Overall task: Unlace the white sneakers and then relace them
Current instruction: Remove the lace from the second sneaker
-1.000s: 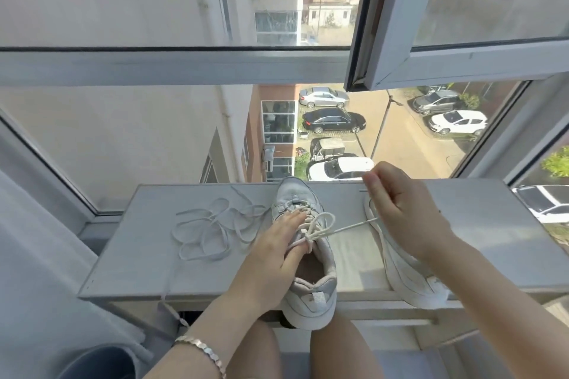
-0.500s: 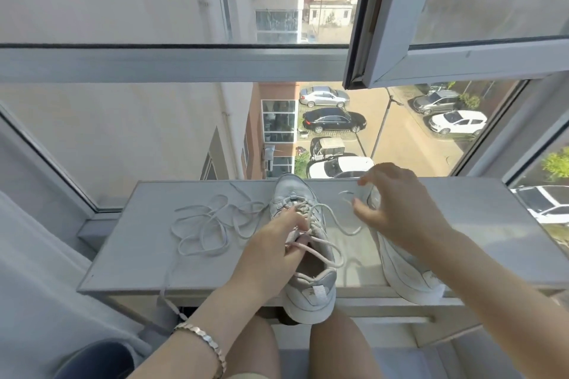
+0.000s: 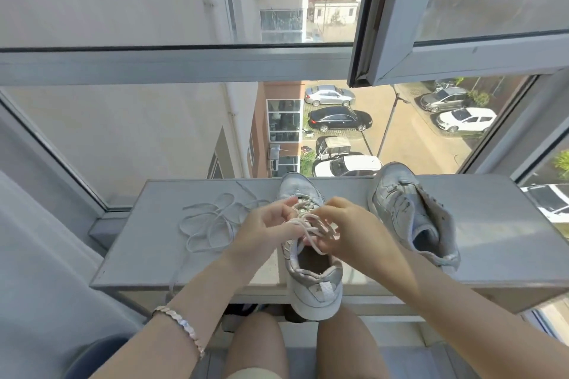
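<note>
L hand (image 3: 264,231) & R hand (image 3: 348,231) each pinch the lace (image 3: 311,221) of the center sneaker (image 3: 314,286), whose heel overhangs the ledge (image 3: 147,255) near edge. Right sneaker (image 3: 409,212) looks fully unlaced, w/ a loose lace (image 3: 209,224) heaped at left. So prob. approx halfway thru unlacing, and all relacing is left.

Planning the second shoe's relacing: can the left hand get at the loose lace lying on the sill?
Probably yes. The loose lace lies bare on the sill just left of the left hand, nothing between them. That hand pinches the sneaker's lace, so it must let go first.
</note>
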Tool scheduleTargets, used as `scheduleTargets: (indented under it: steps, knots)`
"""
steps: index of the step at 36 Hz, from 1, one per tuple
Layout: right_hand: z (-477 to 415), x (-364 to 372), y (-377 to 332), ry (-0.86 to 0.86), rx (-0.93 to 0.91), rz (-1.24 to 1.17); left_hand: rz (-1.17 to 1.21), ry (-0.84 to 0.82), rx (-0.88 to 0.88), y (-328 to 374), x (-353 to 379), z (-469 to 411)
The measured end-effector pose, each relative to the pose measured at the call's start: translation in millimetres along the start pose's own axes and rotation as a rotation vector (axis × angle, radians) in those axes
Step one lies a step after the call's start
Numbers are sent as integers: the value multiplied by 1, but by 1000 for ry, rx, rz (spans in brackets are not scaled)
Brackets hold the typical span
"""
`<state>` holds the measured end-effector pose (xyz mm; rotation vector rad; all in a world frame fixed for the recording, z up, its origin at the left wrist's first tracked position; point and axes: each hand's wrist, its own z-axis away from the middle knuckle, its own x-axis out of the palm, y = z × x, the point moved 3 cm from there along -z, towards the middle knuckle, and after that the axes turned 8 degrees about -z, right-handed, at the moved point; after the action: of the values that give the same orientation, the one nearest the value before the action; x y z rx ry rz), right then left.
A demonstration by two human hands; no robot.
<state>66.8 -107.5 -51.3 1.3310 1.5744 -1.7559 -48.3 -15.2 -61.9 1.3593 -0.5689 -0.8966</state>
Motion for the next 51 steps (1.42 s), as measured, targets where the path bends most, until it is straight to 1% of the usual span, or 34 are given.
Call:
scheduleTargets:
  steps: [4, 6, 7, 10, 13, 16, 19, 20, 21, 23, 24, 26, 29, 31, 35, 38, 39, 42, 45, 47, 49, 51]
  knots:
    - [0, -5, -2, -60, 27, -71, 290, 23, -51, 4, -10, -4]
    - [0, -7, -3, -88, 35, -50, 414, 39, -44, 12, -15, -3]
    - [0, -7, -3, -87, 33, -24, 430, 58, -24, 15, -18, -3]
    - [1, -3, -1, -16, 32, 9, 354, 104, 49, 18, -31, 4]
    - [3, 1, 1, 40, 56, -55, 154, 86, 105, 12, -42, 15]
    - [6, 3, 1, 65, 72, -107, -6, 146, 100, 0, -58, 21]
    - [7, 4, 2, 78, 87, -139, -75, 175, 31, -12, -72, 22]
    - [7, 4, 3, 78, 97, -170, -54, 177, -7, -15, -75, 23]
    - [7, 4, 4, 77, 106, -205, 24, 173, -51, -16, -77, 24]
    - [7, 5, 6, 95, 116, -273, 270, 161, -154, -21, -80, 25]
    - [8, 5, 8, 117, 109, -297, 376, 146, -183, -21, -79, 26]
    - [9, 7, 8, 163, 78, -279, 500, 107, -185, -20, -77, 27]
    - [11, 8, 1, 274, -70, -76, 554, 47, -139, -17, -72, 27]
    - [10, 11, -3, 289, -136, 18, 567, 14, -99, -14, -69, 26]
    - [0, 17, -5, 247, -138, -6, 544, -20, -55, -6, -60, 24]
    - [-5, 15, -6, 236, -184, -10, 541, -53, -48, -3, -54, 22]
    - [-7, 13, -6, 228, -172, -45, 544, -60, -46, -2, -52, 22]
    - [-9, 8, -3, 193, -60, -187, 560, -56, -45, -2, -49, 20]
    - [-7, 5, -3, 157, 59, -422, 565, -44, -66, -3, -48, 20]
    - [-8, -1, -1, 150, 184, -676, 552, -12, -100, -4, -48, 19]
    - [-10, -9, 0, 127, 286, -1003, 521, 18, -115, -5, -49, 19]
    - [-12, -21, 3, 129, 322, -1291, 481, 33, -109, -6, -52, 18]
